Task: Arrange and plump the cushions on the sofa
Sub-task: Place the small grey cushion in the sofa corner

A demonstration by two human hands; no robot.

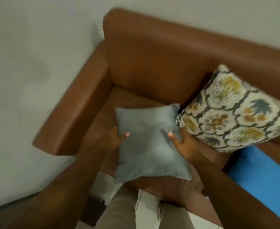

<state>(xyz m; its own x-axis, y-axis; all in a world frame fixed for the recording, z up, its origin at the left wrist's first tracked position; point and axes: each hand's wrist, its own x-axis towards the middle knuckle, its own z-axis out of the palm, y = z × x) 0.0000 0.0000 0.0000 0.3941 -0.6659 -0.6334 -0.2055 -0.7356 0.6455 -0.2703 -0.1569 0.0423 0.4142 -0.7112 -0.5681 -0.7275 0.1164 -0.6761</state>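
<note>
Looking down through the head camera, I start at the far left with the pale wall (28, 63), which fills that whole side and runs along behind the sofa (152, 60). The sofa is brown and leather-like; its left armrest (73, 113) slants from the back corner down toward me, and the seat corner next to it is bare. My left hand (114, 139) grips the left edge of the grey cushion (149, 146), thumb lying on the top face and the other fingers tucked out of sight underneath, so it is closed on the fabric rather than spread. That cushion is plain, roughly square, and held over the front part of the seat, its near edge reaching past the sofa's front edge; I cannot tell whether its far edge touches the seat. My right hand (183, 144) clamps the cushion's right edge the same way, thumb pressed onto the top and fingers curled below. Just right of it, the patterned cushion (231, 113), cream with dark scrolls and yellow, blue and orange motifs, leans against the backrest, its lower left corner near my right hand. Below that lies a bright blue cushion (260, 179), partly hidden by my right forearm. My trouser legs (119, 210) show at the bottom over light floor.
</note>
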